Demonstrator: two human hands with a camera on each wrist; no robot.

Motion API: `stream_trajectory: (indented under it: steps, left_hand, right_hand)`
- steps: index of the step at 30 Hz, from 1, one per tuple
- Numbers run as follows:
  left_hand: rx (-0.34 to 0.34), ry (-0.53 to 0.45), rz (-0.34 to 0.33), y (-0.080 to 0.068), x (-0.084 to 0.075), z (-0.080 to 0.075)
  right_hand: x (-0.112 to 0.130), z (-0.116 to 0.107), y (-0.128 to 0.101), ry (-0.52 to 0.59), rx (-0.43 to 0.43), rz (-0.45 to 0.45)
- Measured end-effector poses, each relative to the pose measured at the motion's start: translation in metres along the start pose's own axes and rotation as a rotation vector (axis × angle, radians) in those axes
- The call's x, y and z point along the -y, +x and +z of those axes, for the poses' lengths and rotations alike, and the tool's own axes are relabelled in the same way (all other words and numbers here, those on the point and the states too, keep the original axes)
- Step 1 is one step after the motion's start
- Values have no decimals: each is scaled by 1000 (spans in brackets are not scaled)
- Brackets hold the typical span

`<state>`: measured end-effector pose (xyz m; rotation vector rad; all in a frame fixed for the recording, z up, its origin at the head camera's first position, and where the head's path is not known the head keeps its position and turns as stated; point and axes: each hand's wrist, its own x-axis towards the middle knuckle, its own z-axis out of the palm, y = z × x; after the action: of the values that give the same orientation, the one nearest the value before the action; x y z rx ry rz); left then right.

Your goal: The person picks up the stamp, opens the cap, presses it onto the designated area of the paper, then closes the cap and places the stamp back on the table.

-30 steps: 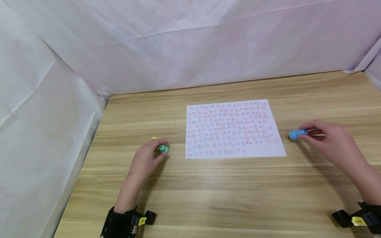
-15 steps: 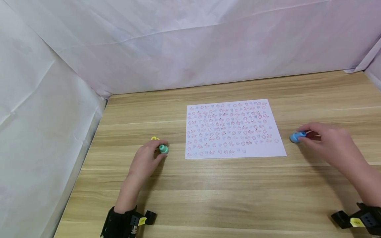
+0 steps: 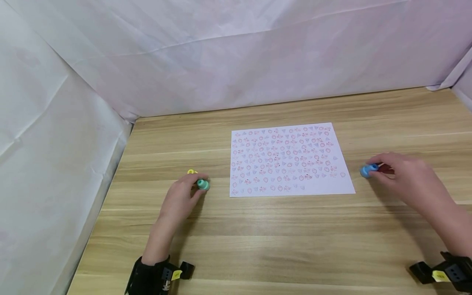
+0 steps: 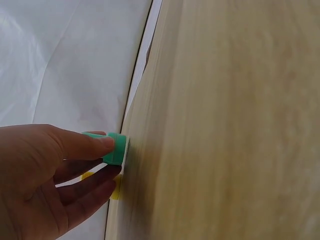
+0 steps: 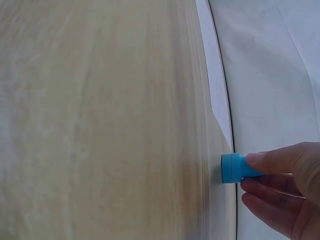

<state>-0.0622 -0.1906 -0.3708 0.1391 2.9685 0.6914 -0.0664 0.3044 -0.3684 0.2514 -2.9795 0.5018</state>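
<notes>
Green stamp (image 3: 202,184) left of the sheet, blue stamp (image 3: 366,170) right, both on wood.

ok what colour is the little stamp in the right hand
Blue; the stamp shows best in the right wrist view.

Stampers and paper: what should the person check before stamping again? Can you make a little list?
1. Left hand has hold of the green stamper: ok, thumb and fingers pinch it.
2. Right hand has hold of the blue stamper: ok, its fingers pinch it.
3. Stampers are over the paper: not ok, both sit on the wooden table, one beside each side edge of the sheet.
4. Paper lies flat: ok, no curled corners show.
5. Bare space left on the paper: ok, a bare strip shows along the near edge.
6. Ink on the stamper faces: cannot tell, the faces are hidden.
7. Yellow stamper out of the way: ok, it sits behind the left hand.
</notes>
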Motion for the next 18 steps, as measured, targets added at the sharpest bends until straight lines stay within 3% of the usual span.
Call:
stream_trajectory:
  steps: [10,18]
  left_hand:
    - [-106,-71,93,-4,-7,-2]
    - [-153,-115,142,-5,-11,-7]
  right_hand:
    - [1,-3,0,-22,23,36]
    - [3,-8,-2,-10,27,78]
